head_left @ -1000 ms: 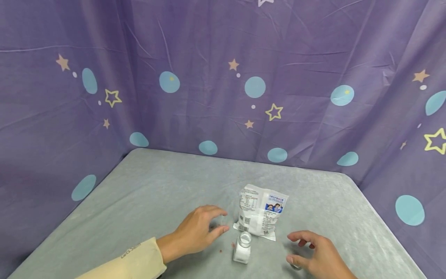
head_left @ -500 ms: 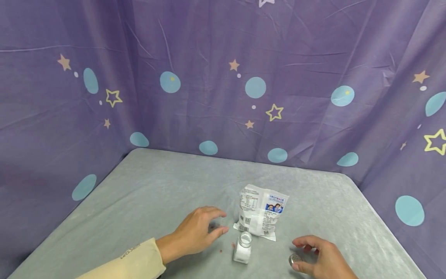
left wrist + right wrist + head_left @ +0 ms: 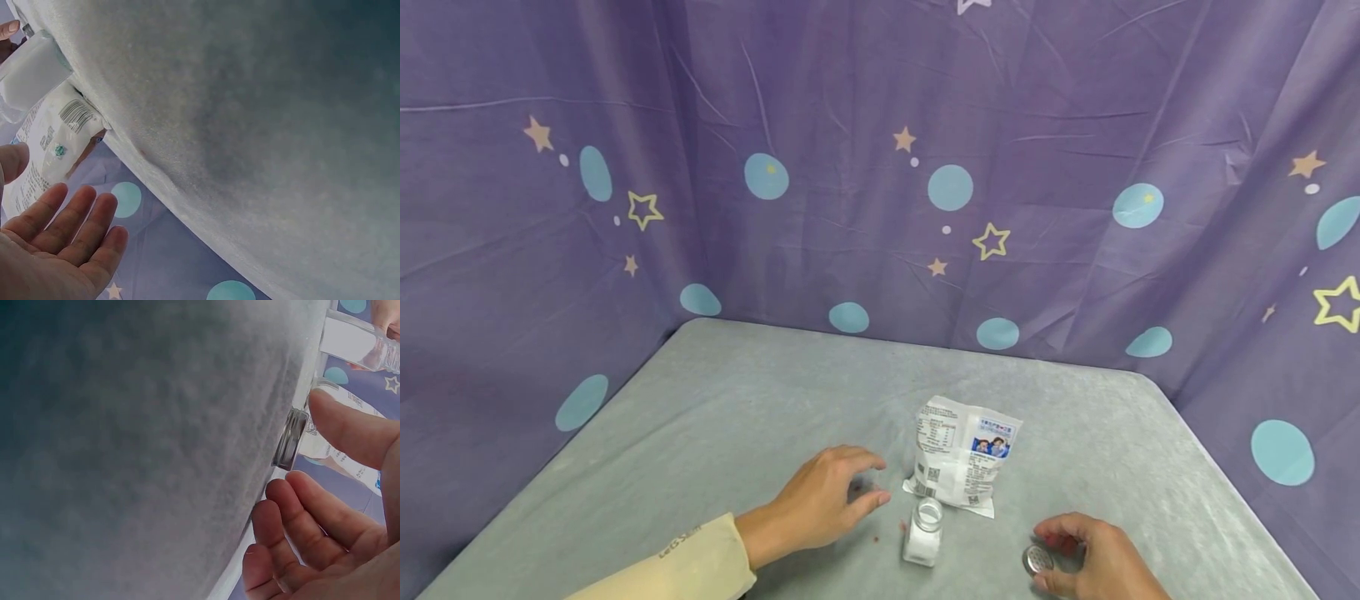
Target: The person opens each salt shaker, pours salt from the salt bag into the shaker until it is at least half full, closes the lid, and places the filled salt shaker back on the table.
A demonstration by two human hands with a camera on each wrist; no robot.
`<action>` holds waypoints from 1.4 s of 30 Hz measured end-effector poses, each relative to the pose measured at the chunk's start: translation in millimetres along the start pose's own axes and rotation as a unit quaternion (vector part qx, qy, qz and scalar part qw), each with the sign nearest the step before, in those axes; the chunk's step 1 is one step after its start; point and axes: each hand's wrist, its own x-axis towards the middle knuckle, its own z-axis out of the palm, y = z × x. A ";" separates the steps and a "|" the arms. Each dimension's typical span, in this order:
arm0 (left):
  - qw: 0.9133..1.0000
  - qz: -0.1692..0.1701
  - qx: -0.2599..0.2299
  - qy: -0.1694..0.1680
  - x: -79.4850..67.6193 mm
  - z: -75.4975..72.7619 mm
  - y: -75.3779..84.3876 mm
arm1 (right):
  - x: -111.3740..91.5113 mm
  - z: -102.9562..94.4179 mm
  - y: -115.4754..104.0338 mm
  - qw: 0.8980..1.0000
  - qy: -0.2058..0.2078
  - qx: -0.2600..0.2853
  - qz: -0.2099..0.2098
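Note:
A small glass jar [image 3: 922, 533] with white contents stands uncapped on the grey-covered table, its threaded mouth upward. Behind it is a white printed packet [image 3: 962, 454]. My left hand [image 3: 823, 496] hovers to the left of both, thumb and fingers apart and holding nothing; the left wrist view shows its spread fingers [image 3: 81, 225]. At the right lies a round metal shaker lid [image 3: 1038, 560] with a perforated top. My right hand [image 3: 1093, 554] is beside this lid, thumb and fingers spread around it without gripping; the right wrist view shows the lid [image 3: 290, 439] standing between them.
The table [image 3: 760, 392] is covered with grey cloth. Tiny reddish specks [image 3: 876, 539] lie left of the jar. A purple curtain [image 3: 850, 233] with stars and blue dots hangs behind and at both sides.
My right hand has drawn slightly right and away from the metal lid, which now shows fully on the table. The left hand, jar and packet stay nearly in place.

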 end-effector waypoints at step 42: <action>0.995 -0.054 -0.052 -0.068 -8.5 1.9 4.5 | 2.9 1.2 -13.3 0.998 0.020 -0.010 -0.053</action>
